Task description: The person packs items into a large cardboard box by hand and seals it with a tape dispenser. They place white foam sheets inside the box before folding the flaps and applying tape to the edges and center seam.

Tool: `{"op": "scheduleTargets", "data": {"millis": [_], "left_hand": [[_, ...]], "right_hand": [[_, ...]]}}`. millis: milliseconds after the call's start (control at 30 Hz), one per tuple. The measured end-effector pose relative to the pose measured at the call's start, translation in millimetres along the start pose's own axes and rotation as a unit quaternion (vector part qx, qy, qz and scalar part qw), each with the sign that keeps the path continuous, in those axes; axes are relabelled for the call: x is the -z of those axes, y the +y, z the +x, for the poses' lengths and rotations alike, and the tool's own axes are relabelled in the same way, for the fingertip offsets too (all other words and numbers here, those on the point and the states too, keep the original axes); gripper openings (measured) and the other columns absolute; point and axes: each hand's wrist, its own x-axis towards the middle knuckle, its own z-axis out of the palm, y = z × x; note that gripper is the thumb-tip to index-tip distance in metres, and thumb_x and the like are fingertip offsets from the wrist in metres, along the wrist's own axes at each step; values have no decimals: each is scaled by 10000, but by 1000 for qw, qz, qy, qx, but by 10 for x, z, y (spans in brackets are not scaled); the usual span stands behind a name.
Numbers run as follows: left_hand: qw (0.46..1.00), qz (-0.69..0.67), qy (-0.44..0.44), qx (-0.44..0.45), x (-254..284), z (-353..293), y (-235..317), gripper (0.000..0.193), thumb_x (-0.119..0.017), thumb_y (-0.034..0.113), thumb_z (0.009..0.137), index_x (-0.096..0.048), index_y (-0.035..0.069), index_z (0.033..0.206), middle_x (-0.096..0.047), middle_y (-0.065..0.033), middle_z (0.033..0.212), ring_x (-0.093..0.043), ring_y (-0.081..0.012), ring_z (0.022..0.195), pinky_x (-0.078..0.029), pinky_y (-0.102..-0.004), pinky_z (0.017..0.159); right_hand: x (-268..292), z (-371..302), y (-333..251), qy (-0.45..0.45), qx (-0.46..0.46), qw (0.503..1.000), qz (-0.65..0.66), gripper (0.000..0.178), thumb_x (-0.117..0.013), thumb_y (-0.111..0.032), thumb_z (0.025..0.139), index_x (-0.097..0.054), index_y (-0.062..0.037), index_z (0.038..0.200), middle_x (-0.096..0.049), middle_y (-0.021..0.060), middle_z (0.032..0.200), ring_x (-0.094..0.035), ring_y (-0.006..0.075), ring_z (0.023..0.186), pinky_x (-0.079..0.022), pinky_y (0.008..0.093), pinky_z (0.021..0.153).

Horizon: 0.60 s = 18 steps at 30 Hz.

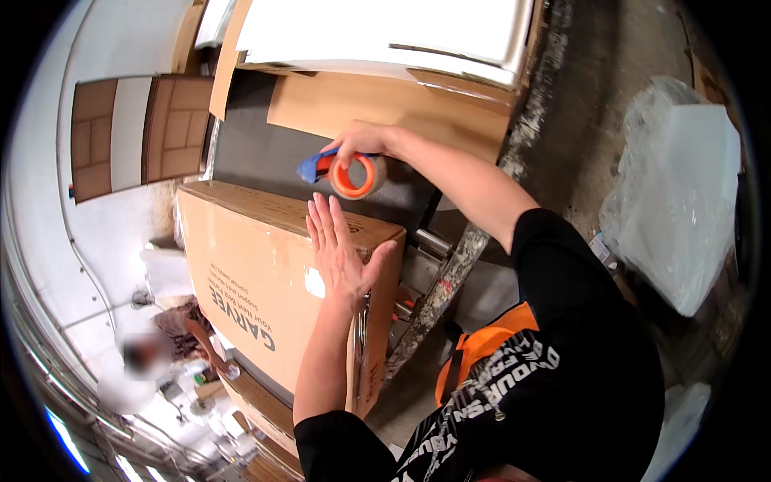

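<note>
Blue-and-orange plastic tape dispenser [336,177] is gripped by right hand [353,143] beside brown cardboard box [241,257]; likely light, stiff, best held behind blue head [307,169]. Left hand [341,261] is spread over box.

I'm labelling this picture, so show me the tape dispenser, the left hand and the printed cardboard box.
Tape dispenser [337,178]: head view, on its orange ring.
Left hand [343,263]: head view, on the back of the hand.
Printed cardboard box [261,273]: head view, on its broad printed face.
</note>
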Motion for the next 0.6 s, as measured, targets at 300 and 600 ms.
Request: {"op": "scheduleTargets", "data": {"millis": [300,600], "left_hand": [[995,-41,-87,-23,116,-99,-111,305,-506,262,919,-672,108,1123,-661,-61,1157,-470,-329,1256,-196,-509,1137],[995,-60,-44,-68,28,-203,-120,244,-499,204,932,-689,126,800,-693,-16,825,-626,-216,830,-399,-406,903]], "right_hand": [[-657,-1667,338,-283,-36,917,-278,473,-686,-313,533,-742,-103,954,-688,142,741,-673,286,703,-526,372,634],[-2055,-2295,607,-395,67,855,-329,442,-709,-239,555,-700,-153,989,-681,121,886,-649,333,880,-502,461,711]]}}
